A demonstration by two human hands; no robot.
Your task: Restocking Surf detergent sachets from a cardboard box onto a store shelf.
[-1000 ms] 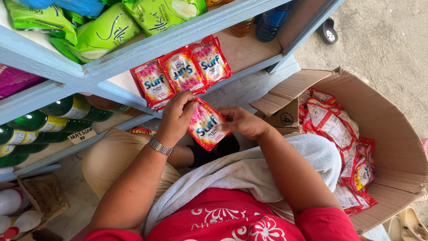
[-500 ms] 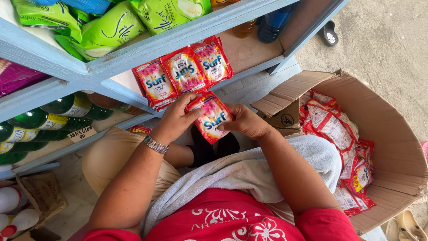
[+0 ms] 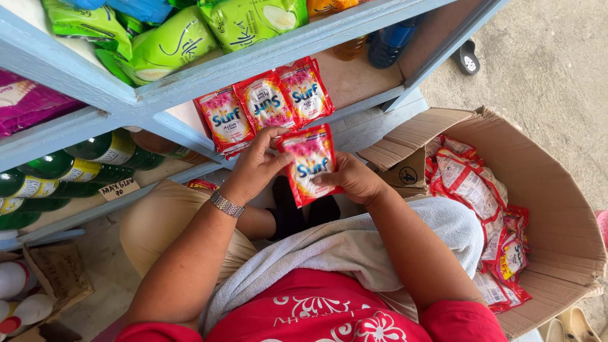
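The red sachet you hold is a small flat packet with a pink flowery patch, blue lettering and crimped ends. It stands nearly upright, tilted slightly, its printed face toward you, pinched at both side edges, just below the row of three matching sachets on the shelf edge.

light: bright, even daylight | shadows: soft | focus: sharp | edges: slightly stretched

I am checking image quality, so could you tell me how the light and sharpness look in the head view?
Head view: even daylight, soft shadows; the red sachet between left hand and right hand is sharp; no glare or motion blur.
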